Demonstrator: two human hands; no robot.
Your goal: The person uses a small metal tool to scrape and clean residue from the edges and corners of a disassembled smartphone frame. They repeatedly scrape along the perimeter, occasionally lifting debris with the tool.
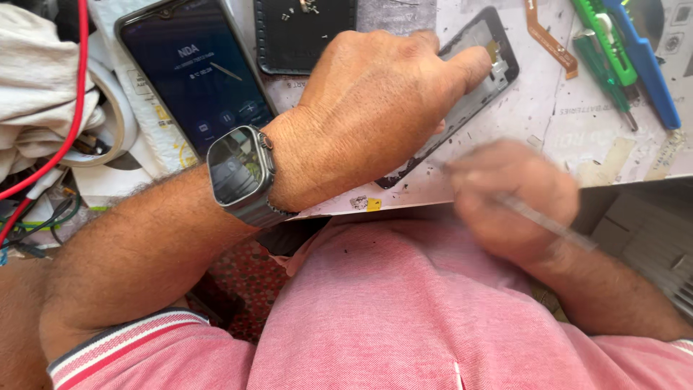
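Far to the left lie a white cloth (32, 79) and a red wire (72, 108). Next to them a dark phone (195, 72) rests face up with its screen lit. The person wears a big square watch (238, 173) on the left wrist. The left hand (368, 108) lies flat over a black phone frame (476, 79) on the white work mat (548, 123). Its fingers are close together, and one fingertip presses down near the top end of the frame. The frame sits near the front edge of the mat, partly hidden under that hand.

The right hand (512, 195) is blurry. Its fingers are closed around a thin metal tool (548, 224), just beside the frame's lower end.

The tool could slip and scratch or crack the frame if the left hand lets it slide. The small yellow bit (373, 204) at the mat's edge could fall off if bumped.

Farther right lie an orange flat cable (552, 40), a green tool (606, 43) and a blue tool (646, 61).
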